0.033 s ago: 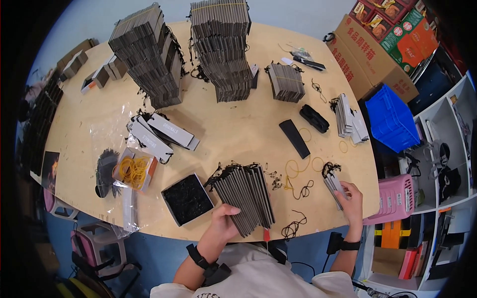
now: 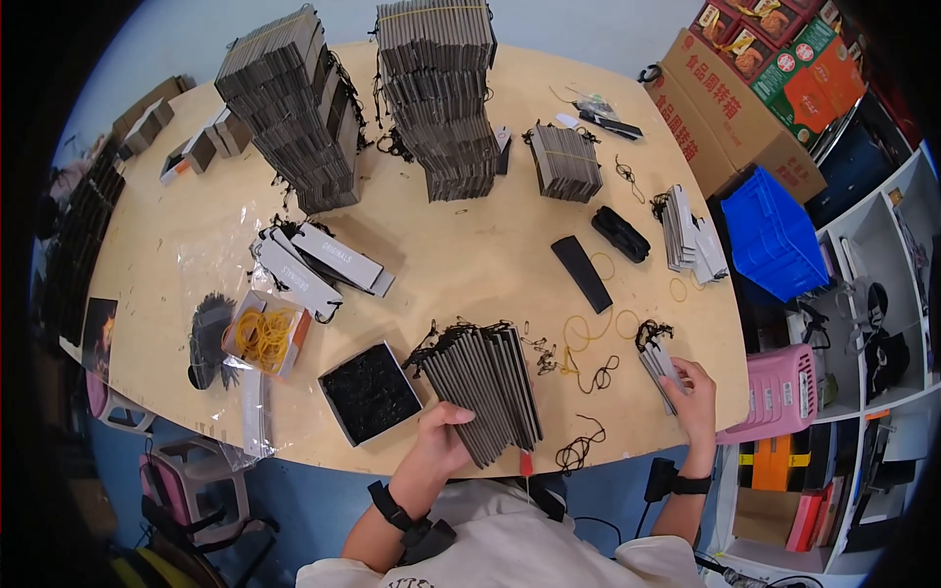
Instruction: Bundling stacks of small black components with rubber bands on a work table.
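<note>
Table edge (image 2: 323,461), left palm (image 2: 441,446) underneath tags (image 2: 490,387)

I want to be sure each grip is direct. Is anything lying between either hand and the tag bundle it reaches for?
Nothing visible. The left hand rests directly on the fanned stack of grey tags; the right hand touches the small tag bundle at the table edge.

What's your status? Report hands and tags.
Left hand on fanned tag stack. Right hand holds small tag bundle. Loose strings on table between them.
</note>
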Demonstrator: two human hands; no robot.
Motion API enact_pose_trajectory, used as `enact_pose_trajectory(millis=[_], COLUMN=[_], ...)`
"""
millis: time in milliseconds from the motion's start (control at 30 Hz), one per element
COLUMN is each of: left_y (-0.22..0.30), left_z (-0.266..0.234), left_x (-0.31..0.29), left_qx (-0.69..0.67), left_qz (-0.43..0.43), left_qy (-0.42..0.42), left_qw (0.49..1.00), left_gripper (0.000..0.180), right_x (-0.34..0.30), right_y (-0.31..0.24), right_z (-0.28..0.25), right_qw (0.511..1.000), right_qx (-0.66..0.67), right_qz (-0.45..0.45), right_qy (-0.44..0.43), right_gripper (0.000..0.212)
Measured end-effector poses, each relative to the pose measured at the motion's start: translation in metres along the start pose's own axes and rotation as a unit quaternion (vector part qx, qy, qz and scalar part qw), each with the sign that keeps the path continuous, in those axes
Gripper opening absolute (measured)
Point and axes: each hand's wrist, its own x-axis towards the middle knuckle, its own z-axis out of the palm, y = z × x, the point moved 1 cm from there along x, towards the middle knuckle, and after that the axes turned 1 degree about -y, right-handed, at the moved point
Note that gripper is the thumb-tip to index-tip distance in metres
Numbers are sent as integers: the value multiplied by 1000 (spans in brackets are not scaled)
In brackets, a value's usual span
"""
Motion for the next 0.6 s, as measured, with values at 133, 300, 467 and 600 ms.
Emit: enact_pose_trajectory(millis=[133,300,467,600], left_y=[-1,-1,-2,-2], left_z=[1,-8,-6,-6], left_x=[0,0,1,1], left_qx=[-4,-4,4,4], left_qz=[-11,-14,-4,-11], left_qy=[9,19,15,17], left_qw=[1000,1000,1000,1000], left_gripper=[89,90,89,89], right_x=[0,1,0,0], right_y=[2,-5,-9,-9], right_z=[-2,-1,-2,-2], right_qw=[1000,1000,999,998], right_qx=[-4,-20,-43,-61], right_qz=[4,10,-1,-1], right_qy=[-2,-10,-9,-12], right_gripper=[32,32,33,36])
